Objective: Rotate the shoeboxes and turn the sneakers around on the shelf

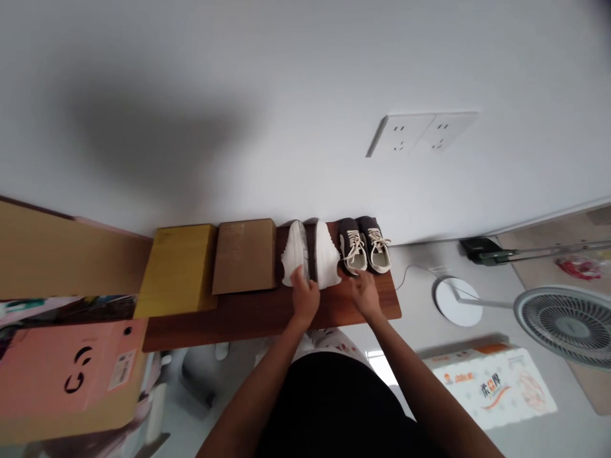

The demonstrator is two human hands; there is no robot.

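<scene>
A pair of white shoes stands side by side on a reddish-brown wooden shelf board (353, 312). My left hand (305, 298) is at the heel of the left white shoe (292, 251), its fingers closed against it. The right white shoe (327, 257) sits between my two hands. My right hand (365, 294), fingers curled, is at the heel of the left dark sneaker (351, 238); whether it grips the heel I cannot make out. Beside that one is the right dark sneaker (372, 242), with cream laces and a pale lining.
Left of the shoes are a brown cardboard box (245, 254) and a yellow box (179, 267). A pink box (71, 369) stands at lower left. A fan (568, 324) and a white printed package (491, 385) are on the right. The wall (305, 114) carries sockets (422, 133).
</scene>
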